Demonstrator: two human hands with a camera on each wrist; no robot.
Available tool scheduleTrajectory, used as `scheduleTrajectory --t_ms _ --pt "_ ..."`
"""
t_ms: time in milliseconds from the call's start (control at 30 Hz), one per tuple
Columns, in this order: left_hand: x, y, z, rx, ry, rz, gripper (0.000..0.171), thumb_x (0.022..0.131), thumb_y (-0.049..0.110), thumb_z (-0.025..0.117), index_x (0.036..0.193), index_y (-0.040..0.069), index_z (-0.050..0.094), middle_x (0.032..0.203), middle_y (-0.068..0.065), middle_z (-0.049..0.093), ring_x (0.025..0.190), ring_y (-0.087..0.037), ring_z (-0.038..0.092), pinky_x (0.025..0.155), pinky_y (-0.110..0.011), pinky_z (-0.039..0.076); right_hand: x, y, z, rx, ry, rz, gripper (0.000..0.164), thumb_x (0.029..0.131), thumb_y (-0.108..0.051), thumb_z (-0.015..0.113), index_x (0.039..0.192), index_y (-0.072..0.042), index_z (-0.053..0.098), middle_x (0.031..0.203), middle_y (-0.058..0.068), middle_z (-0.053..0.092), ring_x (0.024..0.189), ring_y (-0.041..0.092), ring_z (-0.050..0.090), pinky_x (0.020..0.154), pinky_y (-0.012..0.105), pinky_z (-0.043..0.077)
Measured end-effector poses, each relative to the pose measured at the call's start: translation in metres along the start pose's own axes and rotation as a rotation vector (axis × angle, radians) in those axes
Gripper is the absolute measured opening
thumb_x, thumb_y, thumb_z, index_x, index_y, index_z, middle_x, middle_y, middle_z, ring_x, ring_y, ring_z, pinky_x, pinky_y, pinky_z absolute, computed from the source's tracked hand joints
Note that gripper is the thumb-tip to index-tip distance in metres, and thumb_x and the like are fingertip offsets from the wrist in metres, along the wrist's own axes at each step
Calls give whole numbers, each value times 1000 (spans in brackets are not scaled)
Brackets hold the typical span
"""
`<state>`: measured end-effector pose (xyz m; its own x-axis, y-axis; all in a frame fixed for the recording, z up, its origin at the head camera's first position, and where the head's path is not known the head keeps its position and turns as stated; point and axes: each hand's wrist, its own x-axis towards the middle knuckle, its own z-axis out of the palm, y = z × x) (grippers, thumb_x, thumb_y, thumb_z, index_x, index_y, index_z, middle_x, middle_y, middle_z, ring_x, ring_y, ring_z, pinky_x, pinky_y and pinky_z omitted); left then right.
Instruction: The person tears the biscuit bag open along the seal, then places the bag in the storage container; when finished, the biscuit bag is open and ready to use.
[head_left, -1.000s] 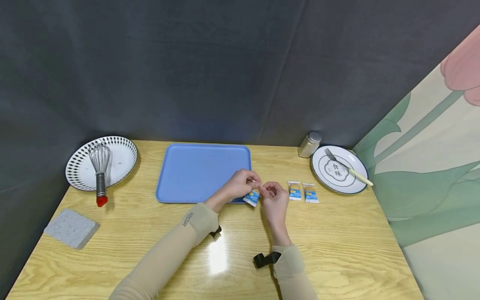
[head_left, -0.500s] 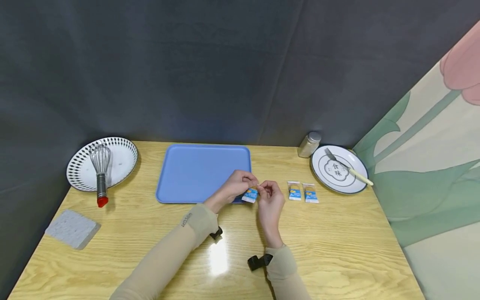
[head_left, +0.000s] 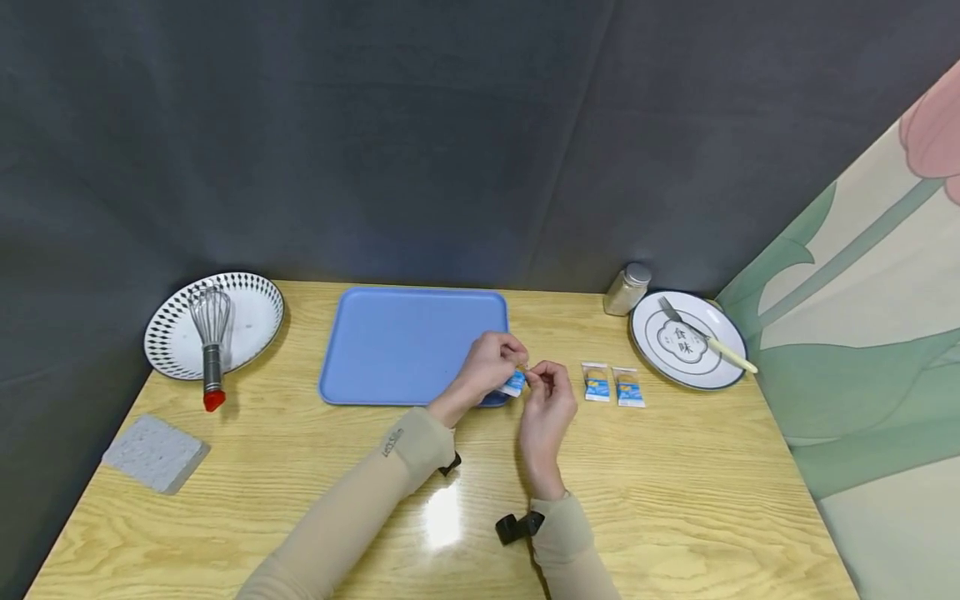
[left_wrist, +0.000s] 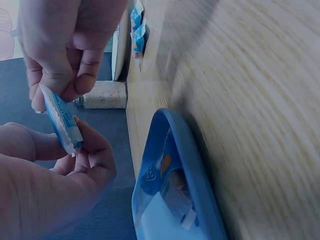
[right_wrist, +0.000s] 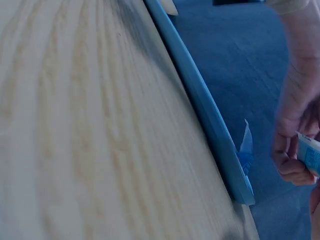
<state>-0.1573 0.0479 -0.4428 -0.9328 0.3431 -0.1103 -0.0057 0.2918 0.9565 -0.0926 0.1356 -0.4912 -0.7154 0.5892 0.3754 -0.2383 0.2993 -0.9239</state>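
Between my two hands, over the right front corner of a blue tray [head_left: 420, 333], is a small blue-and-white wrapped snack packet [left_wrist: 62, 120]. My left hand [head_left: 487, 367] pinches it between thumb and fingers, hiding much of it in the head view. At its other end, the fingertips of my right hand [head_left: 547, 408] pinch the edge. A blue-and-clear wrapper [left_wrist: 172, 185] lies inside the tray's corner, standing up past the rim in the right wrist view. Two similar packets, the left packet [head_left: 596, 383] and the right packet [head_left: 628, 388], lie on the table right of my hands.
A patterned plate [head_left: 168, 333] with a whisk [head_left: 212, 350] and a grey sponge-like block [head_left: 156, 452] are at the left. To the right stand a shaker jar [head_left: 626, 292] and a plate [head_left: 648, 350] holding a fork [head_left: 708, 337]. A dark curtain [head_left: 420, 142] closes the back.
Both hands keep hold of the packet. It has tilted, and less of it shows below my left hand. My right hand has come a little left, and the head view has shifted slightly.
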Motion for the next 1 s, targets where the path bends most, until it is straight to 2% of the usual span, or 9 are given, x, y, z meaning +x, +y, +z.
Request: scheduleTrajectory --t_ms 167,433,600,733,867,1000 --pt "2 0 2 25 28 15 12 100 -5 65 101 -4 77 89 -11 72 73 -16 60 65 -24 48 0 0 -4 8 -13 -46 10 97 18 66 91 10 63 86 18 65 72 26 56 65 14 43" --pt "3 1 7 43 63 19 11 99 -6 67 100 -6 78 86 -11 73 72 -16 62 63 -24 49 -4 2 -9 9 -60 -68 10 100 16 63 93 9 62 88 20 65 72 34 58 67 16 46" --pt "3 -2 9 26 53 14 12 99 -7 66 101 -7 77 85 -10 73 69 -17 62 60 -25 49 -7 2 -10 -20 -57 -62 11 101 16 62 93 8 63 89 19 65 76 25 60 68 17 48" --pt "9 -9 4 66 101 37 14 97 -8 64 101 -7 77 84 -12 74 70 -16 62 62 -23 49 -17 -4 -7 -25 -59 -97 12 98 16 66 91 7 64 88 17 67 77 20 61 69 17 48" --pt "11 -14 -6 36 162 17 15 98 -10 62 103 -9 76 84 -14 73 73 -17 62 64 -24 48 -27 -14 -2 -9 -108 -110 11 95 13 72 91 5 65 90 16 68 81 16 64 71 18 52" --pt "10 -15 -11 -4 121 6 16 102 -6 62 108 -10 76 88 -15 73 76 -19 64 65 -25 50 -19 -14 -4 -3 -88 -62 8 96 9 74 94 6 66 91 15 69 82 13 62 70 16 50"
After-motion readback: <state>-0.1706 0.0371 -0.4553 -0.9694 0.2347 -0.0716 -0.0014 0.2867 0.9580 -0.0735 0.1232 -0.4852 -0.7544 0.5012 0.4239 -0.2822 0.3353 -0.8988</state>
